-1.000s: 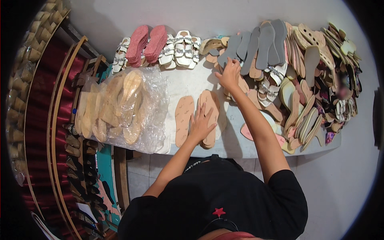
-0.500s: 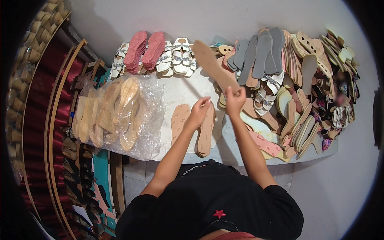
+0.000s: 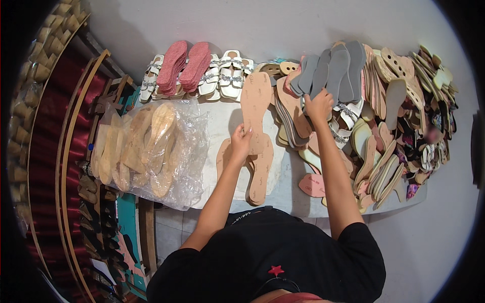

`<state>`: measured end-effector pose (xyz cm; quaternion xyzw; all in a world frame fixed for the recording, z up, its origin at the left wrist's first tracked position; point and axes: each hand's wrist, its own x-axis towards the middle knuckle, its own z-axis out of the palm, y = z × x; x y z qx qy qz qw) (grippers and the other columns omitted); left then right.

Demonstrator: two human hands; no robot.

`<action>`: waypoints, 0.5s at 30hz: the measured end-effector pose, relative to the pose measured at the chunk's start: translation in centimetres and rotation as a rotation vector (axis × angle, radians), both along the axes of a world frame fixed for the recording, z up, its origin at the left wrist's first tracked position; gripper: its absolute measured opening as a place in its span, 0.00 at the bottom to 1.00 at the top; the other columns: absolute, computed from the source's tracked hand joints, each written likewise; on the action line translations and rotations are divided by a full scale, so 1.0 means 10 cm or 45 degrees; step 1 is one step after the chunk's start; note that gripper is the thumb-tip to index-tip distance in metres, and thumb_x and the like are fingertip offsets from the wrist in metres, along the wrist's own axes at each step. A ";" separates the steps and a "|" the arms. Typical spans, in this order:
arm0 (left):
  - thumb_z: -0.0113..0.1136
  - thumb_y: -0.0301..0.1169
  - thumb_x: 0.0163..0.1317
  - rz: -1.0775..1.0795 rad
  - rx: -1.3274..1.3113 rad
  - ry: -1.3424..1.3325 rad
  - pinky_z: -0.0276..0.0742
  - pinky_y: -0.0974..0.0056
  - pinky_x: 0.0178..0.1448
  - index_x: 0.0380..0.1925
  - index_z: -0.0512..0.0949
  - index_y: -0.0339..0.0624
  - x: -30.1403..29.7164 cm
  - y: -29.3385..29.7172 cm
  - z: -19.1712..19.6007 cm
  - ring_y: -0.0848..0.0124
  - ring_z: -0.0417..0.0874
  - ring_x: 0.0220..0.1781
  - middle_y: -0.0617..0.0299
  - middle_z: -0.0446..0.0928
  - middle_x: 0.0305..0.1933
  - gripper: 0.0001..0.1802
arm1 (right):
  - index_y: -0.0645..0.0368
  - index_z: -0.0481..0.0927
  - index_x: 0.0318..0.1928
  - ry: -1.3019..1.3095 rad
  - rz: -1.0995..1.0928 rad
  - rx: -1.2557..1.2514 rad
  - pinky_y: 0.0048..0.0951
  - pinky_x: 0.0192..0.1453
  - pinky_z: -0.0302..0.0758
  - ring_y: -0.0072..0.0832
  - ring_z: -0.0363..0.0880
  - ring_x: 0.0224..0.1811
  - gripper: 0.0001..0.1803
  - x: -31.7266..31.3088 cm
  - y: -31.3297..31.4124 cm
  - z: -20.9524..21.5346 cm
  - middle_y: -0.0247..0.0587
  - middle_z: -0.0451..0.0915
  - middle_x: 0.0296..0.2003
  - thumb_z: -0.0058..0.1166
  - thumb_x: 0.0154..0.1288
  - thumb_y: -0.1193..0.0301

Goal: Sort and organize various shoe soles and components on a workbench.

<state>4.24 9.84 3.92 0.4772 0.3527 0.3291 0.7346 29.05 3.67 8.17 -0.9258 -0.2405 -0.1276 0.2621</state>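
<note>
My left hand (image 3: 241, 142) is closed on the edge of a tan shoe insole (image 3: 256, 98), printed side up. Its narrow lower end overlaps two tan insole stacks lying on the table, a left stack (image 3: 223, 154) and a right stack (image 3: 261, 177). Over to the right, my right hand (image 3: 319, 105) has its thumb and fingers around the near end of a grey insole (image 3: 317, 81) in a pile. More grey insoles (image 3: 339, 68) lean beside it. Just below that hand is a stack of tan insoles (image 3: 293, 108).
Pink insole stacks (image 3: 174, 65) rest on white sandals (image 3: 231, 76) along the wall. A clear plastic bag (image 3: 189, 146) of wooden-looking sole shapes (image 3: 161, 126) lies at left. Piled soles and sandals (image 3: 399, 111) crowd the right. A wooden rack (image 3: 63, 177) stands at far left.
The tan insole has passed from my right hand to my left, and now lies lower with its printed side up. My right hand has moved right and away to the grey insoles.
</note>
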 end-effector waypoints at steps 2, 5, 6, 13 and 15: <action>0.48 0.27 0.61 -0.010 -0.012 0.036 0.72 0.72 0.40 0.47 0.65 0.33 -0.04 -0.01 0.00 0.75 0.77 0.37 0.56 0.77 0.38 0.15 | 0.62 0.62 0.51 0.014 -0.015 -0.089 0.46 0.48 0.65 0.49 0.64 0.48 0.36 0.09 0.18 0.05 0.55 0.63 0.45 0.60 0.44 0.58; 0.48 0.26 0.61 -0.004 0.000 0.072 0.71 0.71 0.41 0.46 0.66 0.32 -0.07 -0.03 -0.01 0.75 0.77 0.38 0.56 0.77 0.38 0.14 | 0.56 0.62 0.54 0.089 0.000 -0.179 0.45 0.48 0.67 0.52 0.65 0.48 0.40 0.08 0.41 0.10 0.57 0.61 0.48 0.63 0.40 0.55; 0.48 0.27 0.61 -0.006 0.033 0.062 0.72 0.72 0.40 0.47 0.65 0.32 -0.08 -0.03 -0.03 0.76 0.77 0.37 0.57 0.77 0.37 0.15 | 0.52 0.62 0.55 0.061 0.040 -0.210 0.46 0.49 0.68 0.54 0.65 0.49 0.42 0.08 0.46 0.06 0.58 0.60 0.49 0.64 0.37 0.54; 0.48 0.27 0.61 0.055 0.008 -0.001 0.72 0.72 0.41 0.47 0.64 0.32 -0.19 0.05 -0.21 0.75 0.77 0.37 0.55 0.76 0.39 0.15 | 0.41 0.65 0.56 0.177 0.285 -0.642 0.44 0.50 0.70 0.53 0.63 0.52 0.42 0.24 0.61 0.09 0.50 0.60 0.54 0.64 0.36 0.49; 0.48 0.27 0.61 0.062 0.005 -0.010 0.72 0.72 0.41 0.46 0.64 0.32 -0.24 0.07 -0.27 0.75 0.77 0.38 0.55 0.75 0.40 0.15 | 0.41 0.64 0.57 0.071 0.350 -0.635 0.43 0.49 0.71 0.51 0.67 0.51 0.38 0.29 0.59 0.05 0.49 0.63 0.52 0.61 0.41 0.51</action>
